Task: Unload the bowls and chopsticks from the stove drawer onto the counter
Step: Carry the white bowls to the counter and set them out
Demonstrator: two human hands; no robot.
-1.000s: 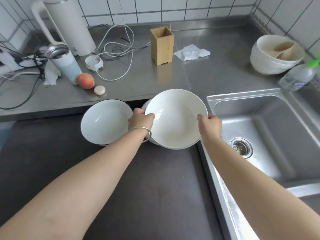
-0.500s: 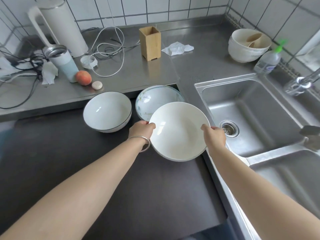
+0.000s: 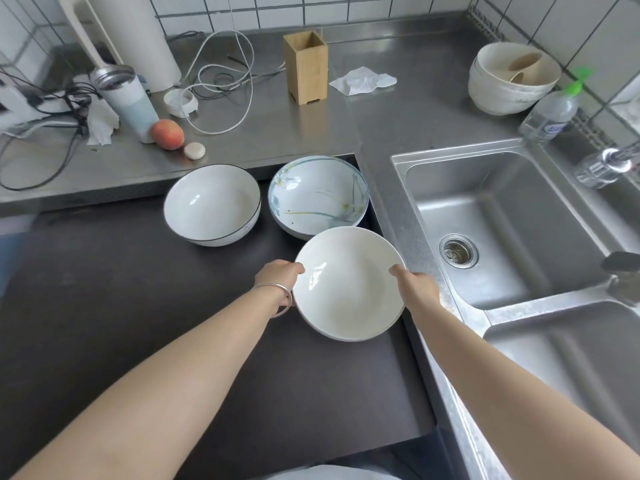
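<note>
Both grips are clenched on the plain white bowl point(image 3: 349, 284): left hand point(image 3: 278, 277) on its left rim, right hand point(image 3: 415, 285) on its right rim, holding it above the dark stove top, beside the sink point(image 3: 502, 230). Behind it sit a dark-rimmed bowl point(image 3: 212, 204) and a flower-patterned bowl point(image 3: 318, 196), near the steel surface point(image 3: 398, 109)

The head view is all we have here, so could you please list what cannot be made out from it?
- Chopsticks: none visible; the holder's inside is hidden by its own walls.
- White bowl's underside: whether it rests on the dark surface or is lifted cannot be told.
- Fingers of the left hand and right hand: mostly hidden behind the rim.
- Faucet: blurred, cut off by the right edge.
- Bottle label: too small.
</note>
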